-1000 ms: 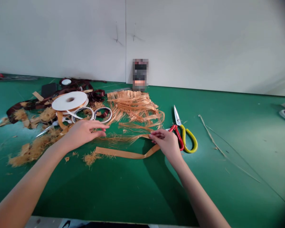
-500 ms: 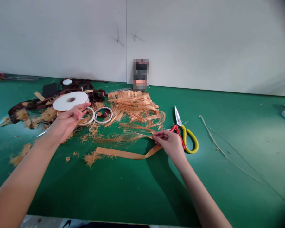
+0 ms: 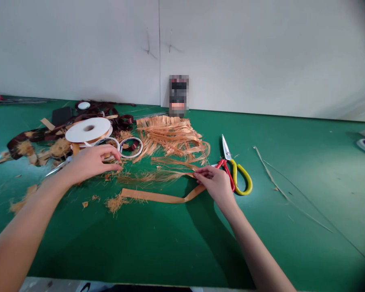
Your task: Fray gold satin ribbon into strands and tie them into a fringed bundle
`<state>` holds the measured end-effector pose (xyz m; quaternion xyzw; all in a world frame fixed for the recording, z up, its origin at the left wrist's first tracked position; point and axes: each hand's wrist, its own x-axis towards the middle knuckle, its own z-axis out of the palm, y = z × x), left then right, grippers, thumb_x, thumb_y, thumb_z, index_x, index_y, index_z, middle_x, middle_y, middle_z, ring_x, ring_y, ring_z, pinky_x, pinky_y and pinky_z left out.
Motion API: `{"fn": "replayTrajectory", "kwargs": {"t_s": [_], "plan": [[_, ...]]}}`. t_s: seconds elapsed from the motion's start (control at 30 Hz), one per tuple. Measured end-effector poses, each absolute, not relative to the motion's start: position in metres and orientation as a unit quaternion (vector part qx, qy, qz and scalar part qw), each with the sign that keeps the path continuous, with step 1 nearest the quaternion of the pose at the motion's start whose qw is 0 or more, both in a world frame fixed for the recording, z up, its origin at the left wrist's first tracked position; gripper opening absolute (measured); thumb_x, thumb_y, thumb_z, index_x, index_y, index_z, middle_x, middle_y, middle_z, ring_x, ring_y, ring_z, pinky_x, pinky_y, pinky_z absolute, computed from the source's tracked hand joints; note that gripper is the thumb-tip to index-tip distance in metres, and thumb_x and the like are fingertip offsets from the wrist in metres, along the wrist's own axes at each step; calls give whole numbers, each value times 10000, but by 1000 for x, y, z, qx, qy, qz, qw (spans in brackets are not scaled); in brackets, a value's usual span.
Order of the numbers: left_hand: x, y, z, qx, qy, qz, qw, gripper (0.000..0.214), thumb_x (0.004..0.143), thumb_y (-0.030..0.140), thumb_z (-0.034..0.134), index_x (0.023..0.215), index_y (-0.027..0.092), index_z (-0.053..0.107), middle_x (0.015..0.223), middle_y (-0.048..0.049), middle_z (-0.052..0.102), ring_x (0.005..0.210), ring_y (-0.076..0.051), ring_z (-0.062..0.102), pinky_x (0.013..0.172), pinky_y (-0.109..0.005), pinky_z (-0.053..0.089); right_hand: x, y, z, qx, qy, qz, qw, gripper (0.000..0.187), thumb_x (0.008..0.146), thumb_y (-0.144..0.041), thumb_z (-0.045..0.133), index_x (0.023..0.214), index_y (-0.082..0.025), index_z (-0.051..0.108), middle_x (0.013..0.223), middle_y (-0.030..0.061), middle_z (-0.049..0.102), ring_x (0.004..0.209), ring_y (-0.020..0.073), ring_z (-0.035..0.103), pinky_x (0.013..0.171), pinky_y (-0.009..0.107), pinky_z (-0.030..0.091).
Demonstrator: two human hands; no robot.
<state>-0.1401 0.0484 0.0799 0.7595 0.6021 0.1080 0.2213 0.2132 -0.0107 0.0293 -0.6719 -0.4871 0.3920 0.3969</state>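
The left hand (image 3: 91,162) has come down near the tape rings (image 3: 131,156), fingers loosely apart, holding nothing. The right hand's (image 3: 215,184) fingers stay pinched together on the frayed tan strip (image 3: 158,197), which lies across the green table (image 3: 140,251) just left of the scissors (image 3: 240,180).

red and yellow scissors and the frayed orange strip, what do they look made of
The scissors have bright, shiny blades, likely steel, and glossy red and yellow handles, likely plastic. The frayed orange strip looks like a fibre band: loose strands fray from it, natural or synthetic unclear.
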Motion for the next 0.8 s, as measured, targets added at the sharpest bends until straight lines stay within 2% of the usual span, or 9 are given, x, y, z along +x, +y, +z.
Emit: {"fn": "replayTrajectory", "kwargs": {"t_s": [0.07,0.2,0.33,0.5,0.53,0.6,0.67,0.73,0.8], "plan": [[-145,50,83,791,593,9,150,250,747,480,664,803,237,688,944,3,715,655,-146,548,617,-235,376,213,-11,30,-670,-490,393,396,99,649,-273,692,676,-191,644,592,17,682,581,186,671,581,300,535],[-158,53,89,754,628,80,174,256,811,418,552,774,221,711,844,-27,731,775,-202,590,696,-276,376,213,-13,29,-668,-491,393,398,124,669,-307,691,697,-194,648,597,20,680,596,191,672,593,310,542],[-163,55,87,660,596,311,335,176,746,330,646,627,201,645,906,-20,722,910,-220,574,800,-317,404,213,-12,28,-666,-494,397,394,149,670,-335,703,702,-201,647,619,25,694,597,195,675,584,312,541],[-149,55,86,446,439,555,548,399,790,190,657,502,164,382,847,32,701,1077,-188,566,953,-337,449,213,-11,27,-678,-506,373,381,136,685,-325,688,685,-198,643,585,22,668,591,200,654,597,321,512],[-145,54,89,413,423,570,570,385,814,158,629,526,168,374,755,36,675,1001,-160,599,907,-309,485,213,-11,27,-680,-509,368,379,133,690,-323,683,684,-197,641,588,24,666,597,202,653,603,326,509],[-140,53,94,369,408,582,598,322,842,76,563,588,183,396,557,56,536,653,-73,581,660,-179,509,213,-11,26,-682,-514,361,375,127,701,-319,670,687,-198,636,594,27,665,608,206,652,612,330,506],[-137,53,98,382,413,566,602,283,852,57,519,621,187,419,487,81,395,379,-28,317,391,-122,338,213,-11,25,-683,-518,358,372,128,708,-321,662,691,-199,629,592,26,661,607,207,650,604,329,504],[-135,53,100,428,430,528,594,256,853,129,534,613,180,462,502,81,388,349,-26,148,315,-164,177,213,-11,24,-683,-521,355,370,131,714,-325,656,697,-199,624,590,24,658,608,206,652,597,325,504],[-134,52,99,536,485,432,539,168,833,223,588,670,184,591,525,65,448,370,-32,189,356,-184,188,213,-10,24,-683,-524,352,367,128,726,-324,645,708,-199,623,594,20,658,605,201,656,596,319,507]]}}
